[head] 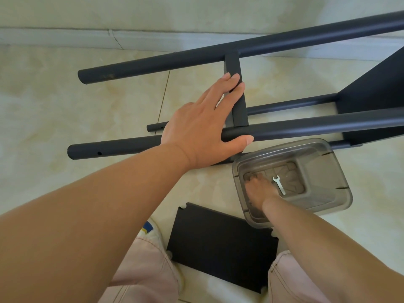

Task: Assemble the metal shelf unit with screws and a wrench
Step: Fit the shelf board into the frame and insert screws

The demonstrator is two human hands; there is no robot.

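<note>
Two hands are working apart. Nearest, a flat black metal shelf panel (220,243) is lying loose on the tiled floor (65,110), waiting its turn. The right hand (259,190) is reaching down into a smoky clear plastic tub (323,171), probably after screws; whether it is gripping anything cannot be told. A small silver wrench (278,184) is lying beside it. Farther off, the left hand (203,125) is resting flat and open-fingered on the dark tubular metal frame (284,130), seemingly steadying it.

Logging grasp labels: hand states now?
Left hand: open, resting on the frame.
Right hand: down in the tub; grip cannot be told.
</note>
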